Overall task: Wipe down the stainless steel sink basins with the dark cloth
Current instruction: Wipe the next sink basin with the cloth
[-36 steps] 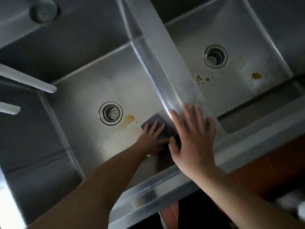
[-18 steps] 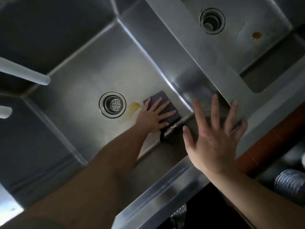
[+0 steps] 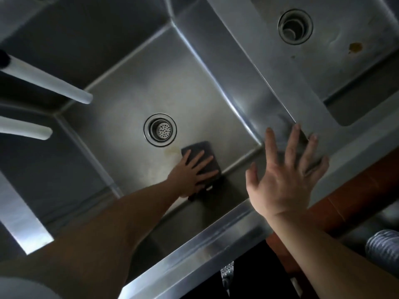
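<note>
While the left hand (image 3: 192, 171) presses flat, fingers spread and straight, on the dark rectangular cloth (image 3: 201, 157), I log the cloth on the floor of the near stainless steel sink basin (image 3: 129, 87), just at 5 o'clock from the round perforated drain strainer (image 3: 160, 129).

Change noted: against the views of a second ago, the cloth has travelled from the basin's right-hand corner toward the drain, and the yellow-brown stain that sat beside the strainer now reads only as a faint smear (image 3: 170, 150) at the cloth's 9 o'clock edge. I judge the scrub pass is working and this patch is nearly done.

Right hand (image 3: 287, 171): open, fingers splayed, holding nothing, over the steel divider (image 3: 248, 67) at 3 o'clock; I cannot tell if it touches the metal.

Second basin (image 3: 336, 67) at 1 o'clock carries an untouched brown spot (image 3: 355, 47), so work remains there.

Hard to read: cloth's near edge is hidden under the palm; two pale tubes (image 3: 51, 83) at 9 o'clock are cut off at the frame; lighting is dim.
</note>
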Demonstrator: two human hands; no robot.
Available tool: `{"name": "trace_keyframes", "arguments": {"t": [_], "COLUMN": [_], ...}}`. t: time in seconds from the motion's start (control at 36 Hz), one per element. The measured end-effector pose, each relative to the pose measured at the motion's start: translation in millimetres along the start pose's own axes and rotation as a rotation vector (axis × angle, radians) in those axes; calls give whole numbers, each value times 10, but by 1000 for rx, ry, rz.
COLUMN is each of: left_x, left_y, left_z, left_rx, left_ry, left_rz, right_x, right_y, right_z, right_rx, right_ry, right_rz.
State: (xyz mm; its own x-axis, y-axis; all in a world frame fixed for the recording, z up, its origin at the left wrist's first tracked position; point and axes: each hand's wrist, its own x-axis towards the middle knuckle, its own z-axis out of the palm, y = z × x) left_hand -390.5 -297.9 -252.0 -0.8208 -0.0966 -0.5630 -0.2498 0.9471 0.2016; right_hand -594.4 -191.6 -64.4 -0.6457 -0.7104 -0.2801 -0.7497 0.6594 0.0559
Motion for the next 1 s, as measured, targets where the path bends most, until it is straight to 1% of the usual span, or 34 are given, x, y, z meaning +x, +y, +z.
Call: {"name": "trace_keyframes", "arguments": {"t": [0.06, 0.14, 0.17, 0.19, 0.22, 0.28, 0.31, 0.33, 0.36, 0.42, 0.5, 0.61, 0.67, 0.75, 0.81, 0.83, 0.89, 0.94, 1.0], "left_x": [-60, -24, -11, -4, 0, -18, -33, -50, -70, -164, -421, -871, -1094, -1292, -1266, -1214, -1038, -770, -483], "left_y": [-22, -349, -473, -581, -676, -795, -807, -785, -732, -534, -209, 82, 116, 147, 198, 227, 220, 77, -171], "left_z": [17, -117, -154, -172, -174, -165, -166, -153, -124, -53, 139, 475, 618, 716, 711, 705, 686, 581, 404], "left_rx": [47, 68, 86, 83, 52, -72, -149, -213, -234, -182, -121, -104, -122, -173, -286, -343, -468, -604, -692], "left_ry": [-47, -30, -27, -10, 22, 68, 55, 33, 33, 78, 104, 6, -54, -49, -50, -48, -14, 36, 113], "left_rz": [56, 145, 131, 66, -40, -312, -430, -512, -552, -540, -417, -262, -256, -320, -435, -528, -767, -992, -1144], "right_x": [5, 4, 6, 7, 7, 5, 2, -3, -7, 0, 2, -1, 0, 1, 1, -2, -9, -10, -5], "right_y": [5, 6, 0, -2, -2, -2, -1, 2, 2, 7, 19, 29, 22, 10, 9, 10, 11, 10, 11], "right_z": [4, -11, -15, -18, -20, -25, -29, -30, -29, -29, -19, -3, -3, -8, -8, -7, 7, 23, 39], "right_rx": [8, 6, 5, 2, 1, 13, 17, 18, 19, 20, 20, 34, 34, 43, 51, 55, 51, 42, 34], "right_ry": [-8, -14, -13, -17, -23, -24, -21, -19, -18, -10, -4, -4, -12, -18, -8, -1, 16, 31, 42], "right_rz": [1, 6, 5, 6, 7, 10, 10, 8, 6, -1, -14, -1, 3, 7, 8, 8, 8, 7, 6]}}
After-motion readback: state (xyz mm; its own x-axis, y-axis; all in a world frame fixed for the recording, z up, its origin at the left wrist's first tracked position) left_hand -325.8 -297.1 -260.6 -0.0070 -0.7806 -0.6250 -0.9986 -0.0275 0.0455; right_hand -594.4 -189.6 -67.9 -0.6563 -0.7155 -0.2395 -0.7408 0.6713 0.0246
